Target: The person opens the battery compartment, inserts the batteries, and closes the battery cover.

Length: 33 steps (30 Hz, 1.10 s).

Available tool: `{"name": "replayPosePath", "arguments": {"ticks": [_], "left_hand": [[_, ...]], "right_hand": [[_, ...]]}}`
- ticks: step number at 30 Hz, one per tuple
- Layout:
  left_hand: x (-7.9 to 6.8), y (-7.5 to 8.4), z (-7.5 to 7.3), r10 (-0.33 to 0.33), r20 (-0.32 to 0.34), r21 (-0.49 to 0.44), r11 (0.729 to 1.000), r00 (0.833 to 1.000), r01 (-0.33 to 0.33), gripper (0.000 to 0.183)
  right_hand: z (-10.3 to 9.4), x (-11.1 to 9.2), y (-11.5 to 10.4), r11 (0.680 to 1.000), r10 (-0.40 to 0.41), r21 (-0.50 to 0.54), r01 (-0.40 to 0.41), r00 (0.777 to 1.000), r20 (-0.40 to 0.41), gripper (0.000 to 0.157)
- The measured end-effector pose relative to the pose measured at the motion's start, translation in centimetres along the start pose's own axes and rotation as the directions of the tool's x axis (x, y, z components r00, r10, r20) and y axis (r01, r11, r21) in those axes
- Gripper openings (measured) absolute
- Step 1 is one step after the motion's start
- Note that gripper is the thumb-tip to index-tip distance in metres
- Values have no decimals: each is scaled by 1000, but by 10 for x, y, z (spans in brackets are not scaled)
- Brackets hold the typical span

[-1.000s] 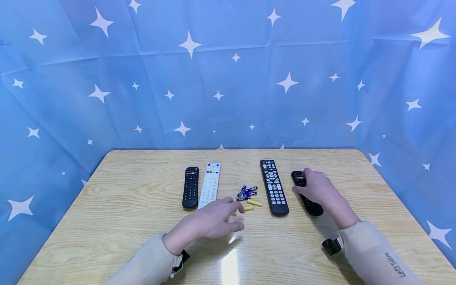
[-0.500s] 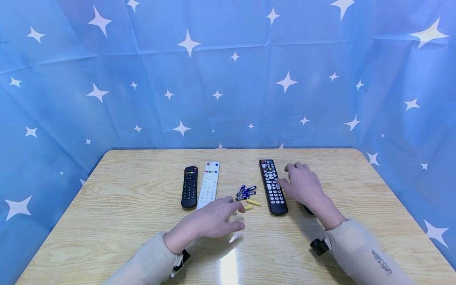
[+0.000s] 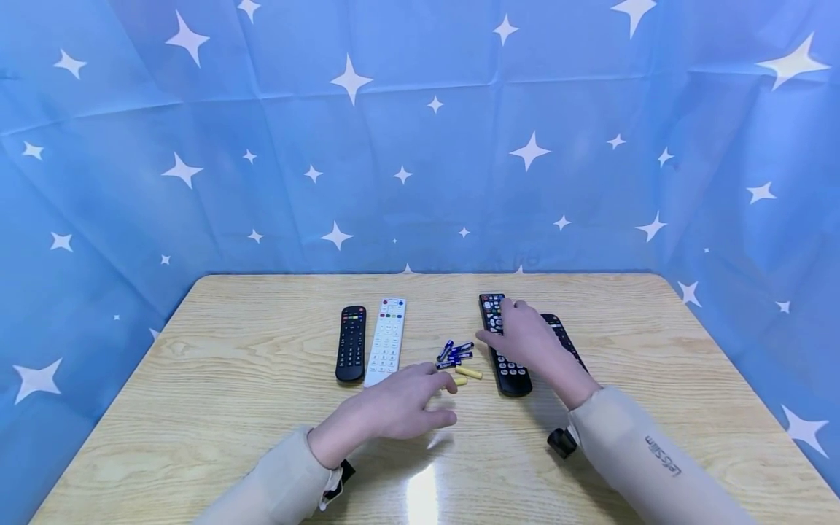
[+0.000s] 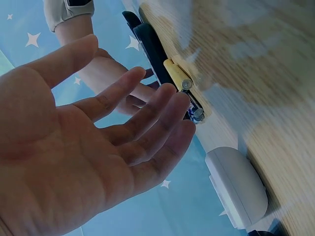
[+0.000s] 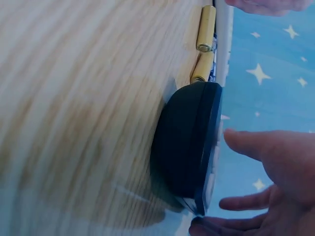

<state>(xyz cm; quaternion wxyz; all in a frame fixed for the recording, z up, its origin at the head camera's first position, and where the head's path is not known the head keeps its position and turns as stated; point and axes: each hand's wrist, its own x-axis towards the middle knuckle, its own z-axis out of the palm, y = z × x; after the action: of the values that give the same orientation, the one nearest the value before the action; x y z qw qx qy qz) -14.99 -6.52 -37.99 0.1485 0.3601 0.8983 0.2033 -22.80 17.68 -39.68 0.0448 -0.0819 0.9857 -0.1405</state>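
Note:
My right hand (image 3: 525, 339) is over the black remote control with white buttons (image 3: 512, 384), thumb out to its left side. In the right wrist view the thumb stands off the button face of that remote (image 5: 184, 137), and the other fingers reach by its far edge. My left hand (image 3: 402, 405) hovers palm inward near the batteries, fingers loosely bent with nothing in them. Several blue batteries (image 3: 454, 354) lie in a small pile, with yellow batteries (image 3: 469, 372) just in front. The left wrist view shows a yellow battery (image 4: 176, 73) beyond the fingertips.
To the left lie a white remote control (image 3: 387, 335) and a smaller black one (image 3: 351, 346), side by side. Another black remote (image 3: 564, 337) lies right of my right hand, partly hidden by it. A starred blue cloth (image 3: 433, 182) hangs behind the wooden table (image 3: 249, 350).
My right hand has let go of the rightmost black remote and moved left over the black remote with white buttons. The left hand has hardly moved.

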Motion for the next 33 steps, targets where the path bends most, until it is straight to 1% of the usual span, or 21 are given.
{"name": "replayPosePath", "arguments": {"ticks": [4, 11, 14, 19, 25, 29, 33], "left_hand": [[0, 2, -1, -7, 5, 4, 1000, 1000, 7, 39], [1, 3, -1, -21, 10, 11, 1000, 1000, 21, 39], [1, 3, -1, -23, 13, 12, 1000, 1000, 23, 39], [2, 3, 0, -14, 10, 8, 1000, 1000, 14, 39], [4, 3, 2, 12, -11, -3, 1000, 1000, -12, 38], [5, 4, 3, 26, -41, 8, 1000, 999, -26, 38], [8, 3, 4, 27, -67, 9, 1000, 997, -26, 40]], "right_hand": [[4, 3, -2, 1000, 2, -15, -2, 1000, -7, 87], [8, 7, -1, 999, 23, -23, -23, 1000, -9, 81], [10, 9, -2, 999, 30, -25, -30, 1000, -1, 82], [9, 11, -4, 999, 47, -12, -47, 999, 10, 79], [8, 11, -3, 998, 49, 28, -49, 999, 9, 76], [6, 10, -4, 996, 43, 79, -41, 999, -18, 76], [3, 9, -6, 988, 37, 149, -29, 998, -52, 67]]}}
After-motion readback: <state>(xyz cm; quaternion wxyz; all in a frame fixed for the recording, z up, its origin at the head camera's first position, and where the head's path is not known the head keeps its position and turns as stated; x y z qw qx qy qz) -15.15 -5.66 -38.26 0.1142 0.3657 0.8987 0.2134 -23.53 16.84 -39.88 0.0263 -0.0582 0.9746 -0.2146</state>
